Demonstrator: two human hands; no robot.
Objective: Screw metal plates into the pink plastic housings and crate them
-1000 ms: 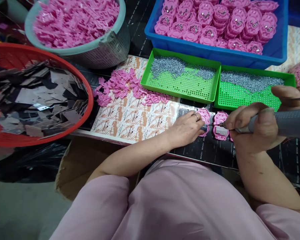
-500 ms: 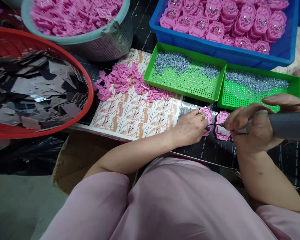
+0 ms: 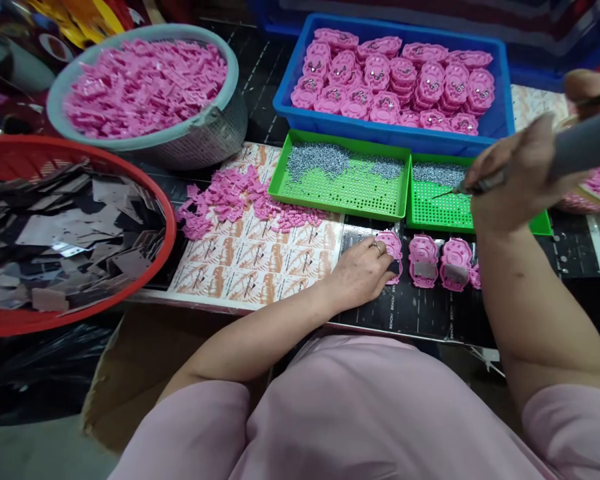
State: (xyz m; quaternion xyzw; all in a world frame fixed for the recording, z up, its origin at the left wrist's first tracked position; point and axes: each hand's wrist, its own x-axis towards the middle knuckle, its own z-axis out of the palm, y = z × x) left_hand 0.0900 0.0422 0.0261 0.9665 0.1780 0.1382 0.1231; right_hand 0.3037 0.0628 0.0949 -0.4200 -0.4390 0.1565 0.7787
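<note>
My left hand [image 3: 361, 275] grips the leftmost pink plastic part [image 3: 393, 248] on the black tabletop, its fingers over the part's left side. To the right lie another pink part [image 3: 423, 248] and a third one [image 3: 456, 253], each with a grey plate across its lower half. Raised above the right green tray, my right hand [image 3: 523, 170] is closed around a grey electric screwdriver [image 3: 585, 148]. The thin bit points left over the screws [image 3: 437, 175] in that green tray [image 3: 480, 217].
A second green tray [image 3: 340, 208] of screws stands beside a small pink heap [image 3: 230, 193]. Behind is a blue bin [image 3: 390, 137] of stacked pink parts. At left are a grey-green basket [image 3: 190, 143] of pink pieces and a red basket [image 3: 167, 247] of plates.
My right hand and the screwdriver have lifted from the pink part up over the right green tray. My left hand stays on its part. The camera view has shifted, showing more of the back.
</note>
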